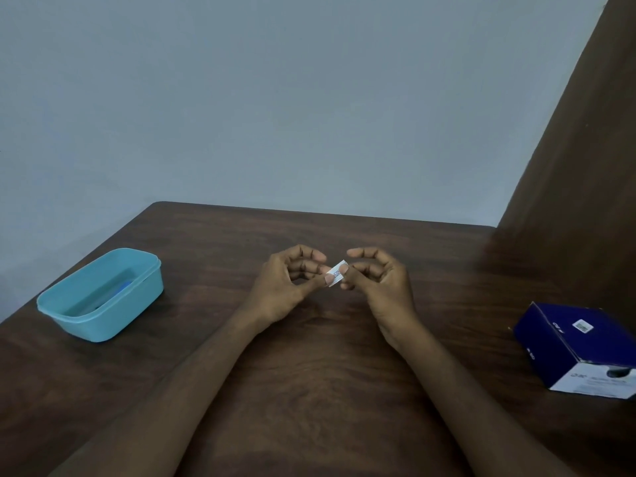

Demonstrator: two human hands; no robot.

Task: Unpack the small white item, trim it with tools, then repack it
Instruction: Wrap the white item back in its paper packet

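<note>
A small white item (336, 272) with dark printed lines is pinched between both hands above the middle of the table. My left hand (287, 283) grips its left end with thumb and fingertips. My right hand (377, 280) grips its right end the same way, its forefinger curled above. The item is tilted, and much of it is hidden by my fingertips. Its far side cannot be seen.
A teal plastic tub (103, 297) with something blue inside stands at the left of the dark wooden table (316, 390). A dark blue and white box (581, 349) lies at the right edge. A brown curtain (578, 149) hangs at the right, a pale wall behind.
</note>
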